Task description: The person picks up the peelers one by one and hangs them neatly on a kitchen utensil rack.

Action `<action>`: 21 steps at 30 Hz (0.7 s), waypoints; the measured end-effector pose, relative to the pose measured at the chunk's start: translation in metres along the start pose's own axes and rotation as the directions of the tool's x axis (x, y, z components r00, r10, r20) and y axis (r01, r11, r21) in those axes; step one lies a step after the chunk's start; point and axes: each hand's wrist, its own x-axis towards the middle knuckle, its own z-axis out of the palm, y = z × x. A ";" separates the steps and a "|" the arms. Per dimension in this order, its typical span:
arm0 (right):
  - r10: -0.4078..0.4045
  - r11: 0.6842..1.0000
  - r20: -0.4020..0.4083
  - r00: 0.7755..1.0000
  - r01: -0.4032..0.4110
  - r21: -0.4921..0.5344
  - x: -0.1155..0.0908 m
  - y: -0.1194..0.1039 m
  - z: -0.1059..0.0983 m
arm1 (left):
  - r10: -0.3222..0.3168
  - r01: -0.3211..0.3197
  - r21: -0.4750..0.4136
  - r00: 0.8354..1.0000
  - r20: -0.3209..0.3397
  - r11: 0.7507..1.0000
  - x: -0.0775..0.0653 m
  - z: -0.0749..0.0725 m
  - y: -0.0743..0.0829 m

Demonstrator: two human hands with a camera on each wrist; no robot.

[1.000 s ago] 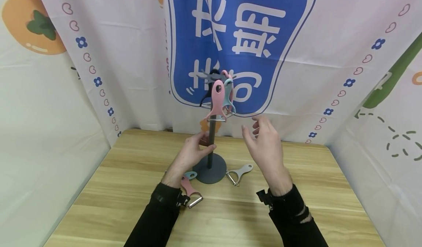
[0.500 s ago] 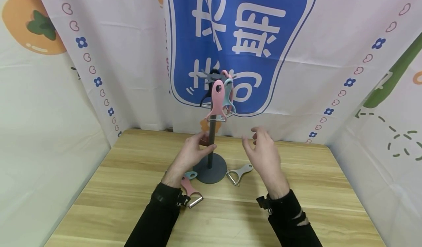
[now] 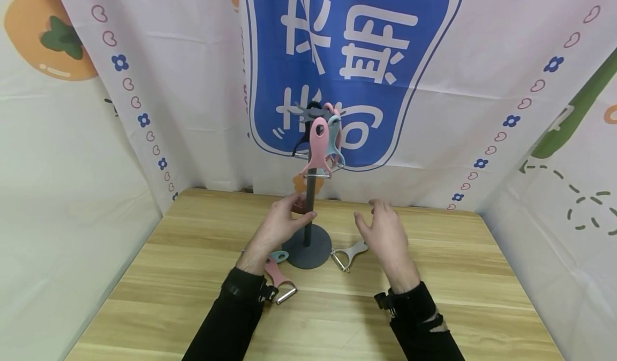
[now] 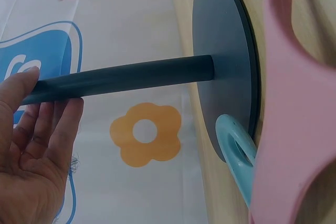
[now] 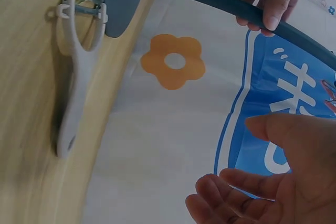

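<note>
A dark grey stand has a round base and an upright pole. My left hand holds the pole, thumb on one side and fingers on the other. From the top hang several peelers, among them a pink peeler in front and a light blue peeler beside it. My right hand is held in the air right of the pole, fingers apart and nothing between them. Below it a grey peeler lies on the table, its handle end partly covered by the hand in the head view.
Left of the base a pink peeler lies on the wooden table, by a light blue peeler partly hidden by the left wrist. A printed cloth hangs behind the table's back edge; further printed cloths stand at both sides.
My right hand has come down toward the grey peeler, from near the cloth's lower part. The left hand, the stand and the hanging peelers have stayed in place.
</note>
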 end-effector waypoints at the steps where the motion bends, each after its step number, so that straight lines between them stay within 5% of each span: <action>1: -0.001 1.000 0.004 1.000 0.001 -0.003 0.000 0.001 0.001 | 0.000 0.000 -0.002 1.000 0.001 1.000 0.000 0.000 0.000; 11: 0.006 0.997 0.088 0.996 0.000 -0.075 -0.002 0.011 0.008 | 0.006 -0.006 -0.008 1.000 0.001 1.000 0.000 0.000 -0.002; 21: 0.089 0.988 0.242 0.966 -0.054 -0.146 -0.009 0.017 0.014 | 0.014 -0.014 0.007 1.000 0.026 1.000 -0.001 -0.002 -0.002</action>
